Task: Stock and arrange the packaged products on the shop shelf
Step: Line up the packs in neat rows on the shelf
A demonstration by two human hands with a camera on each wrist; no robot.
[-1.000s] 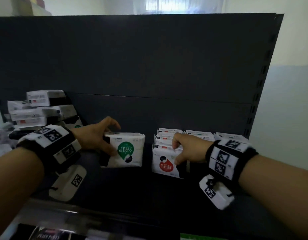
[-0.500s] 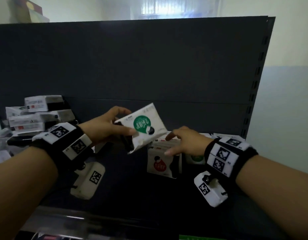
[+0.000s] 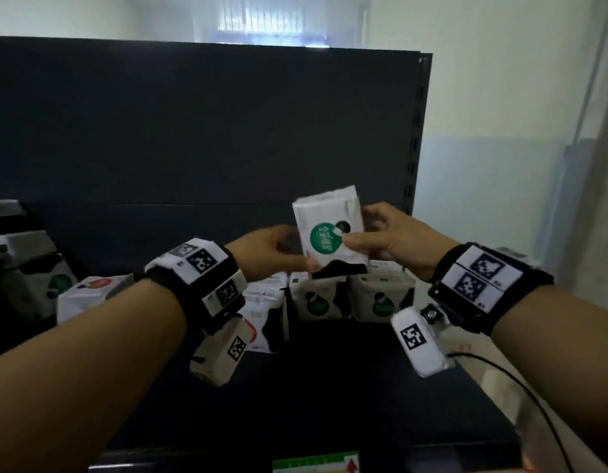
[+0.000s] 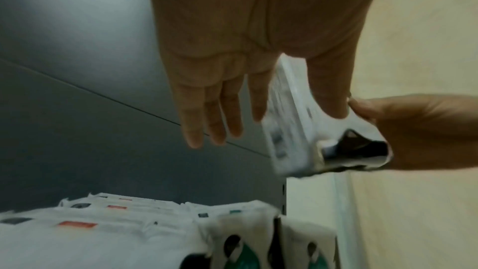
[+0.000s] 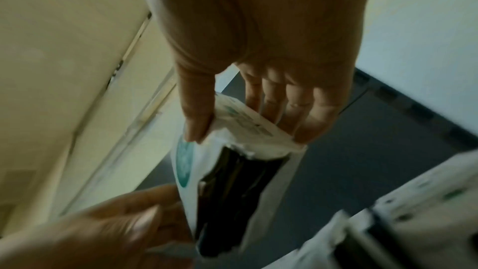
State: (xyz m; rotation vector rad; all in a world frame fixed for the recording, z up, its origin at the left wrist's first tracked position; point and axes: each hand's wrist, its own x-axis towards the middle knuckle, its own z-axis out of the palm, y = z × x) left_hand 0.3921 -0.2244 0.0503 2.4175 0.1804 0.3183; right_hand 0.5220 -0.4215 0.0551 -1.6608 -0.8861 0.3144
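With both of your hands pinching the soft white plastic packet with the green round label (image 3: 329,230) in mid-air above the shelved green-label packets (image 3: 353,297) (left hand (image 3: 265,256) low, right hand (image 3: 387,240) alongside), releasing 1 early could drop it onto that row.

left hand (image 4: 253,48) pinches white pack (image 4: 297,130) | right hand (image 4: 419,132) grips it | packs (image 4: 103,232) below
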